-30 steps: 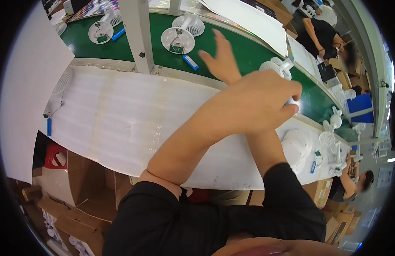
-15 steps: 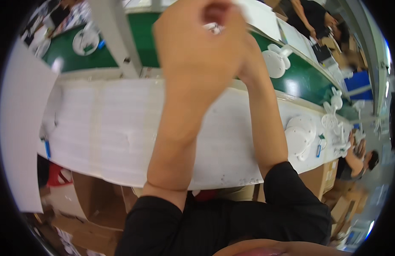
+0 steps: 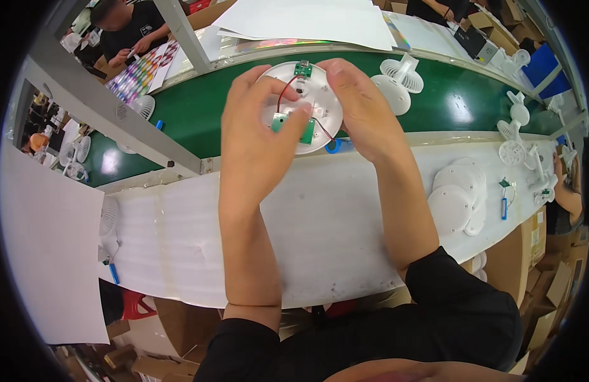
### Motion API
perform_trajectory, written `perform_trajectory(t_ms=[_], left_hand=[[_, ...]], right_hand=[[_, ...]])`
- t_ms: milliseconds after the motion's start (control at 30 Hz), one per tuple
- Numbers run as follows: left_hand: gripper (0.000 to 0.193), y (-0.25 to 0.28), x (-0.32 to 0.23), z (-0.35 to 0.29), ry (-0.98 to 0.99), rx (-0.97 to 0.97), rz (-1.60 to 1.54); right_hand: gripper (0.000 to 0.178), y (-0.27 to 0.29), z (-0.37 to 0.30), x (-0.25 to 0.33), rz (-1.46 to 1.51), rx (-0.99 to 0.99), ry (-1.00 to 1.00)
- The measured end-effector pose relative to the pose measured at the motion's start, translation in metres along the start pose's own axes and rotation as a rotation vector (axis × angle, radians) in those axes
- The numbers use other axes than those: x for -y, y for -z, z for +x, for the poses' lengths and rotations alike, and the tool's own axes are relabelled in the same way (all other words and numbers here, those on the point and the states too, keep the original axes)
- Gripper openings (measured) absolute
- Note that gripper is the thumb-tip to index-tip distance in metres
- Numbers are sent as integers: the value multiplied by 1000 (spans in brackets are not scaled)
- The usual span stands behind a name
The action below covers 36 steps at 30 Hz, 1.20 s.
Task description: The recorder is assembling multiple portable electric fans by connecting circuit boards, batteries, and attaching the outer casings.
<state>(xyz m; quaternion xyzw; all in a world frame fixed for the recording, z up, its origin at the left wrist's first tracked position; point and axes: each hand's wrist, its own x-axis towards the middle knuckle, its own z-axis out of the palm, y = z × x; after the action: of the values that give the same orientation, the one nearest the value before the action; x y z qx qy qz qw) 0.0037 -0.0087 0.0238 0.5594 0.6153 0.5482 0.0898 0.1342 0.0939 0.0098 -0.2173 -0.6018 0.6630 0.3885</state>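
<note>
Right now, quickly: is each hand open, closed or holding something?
Left hand: partly curled over the round white plastic base; whether its grip is closed cannot be told.
Right hand: holding its right edge.

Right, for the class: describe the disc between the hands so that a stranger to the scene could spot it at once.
Find the green strip beyond the white table. In front of it, a white disc sits between the left hand and the right hand. Its face shows green boards and a red wire, whereas the discs piled at the table's right look bare.
</note>
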Motion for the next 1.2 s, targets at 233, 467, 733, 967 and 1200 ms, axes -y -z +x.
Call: perform_trajectory(t_ms=[233,467,733,967,1200], left_hand=[[13,-11,2,1,35,-65,-14],[12,-15,10,1,300,-125,-337],[26,-15,17,2,321,-5,-760],[30,-20,19,5,289,110,-836],[19,-4,13,1,212,131,-499]], right_hand=[[31,-4,0,0,-237,-61,143],[22,-3,7,-3,-617,-98,599],[11,2,3,-1,-597,5,457],[13,3,6,-3,-674,-116,477],[11,5,17,-8,-582,-95,608]])
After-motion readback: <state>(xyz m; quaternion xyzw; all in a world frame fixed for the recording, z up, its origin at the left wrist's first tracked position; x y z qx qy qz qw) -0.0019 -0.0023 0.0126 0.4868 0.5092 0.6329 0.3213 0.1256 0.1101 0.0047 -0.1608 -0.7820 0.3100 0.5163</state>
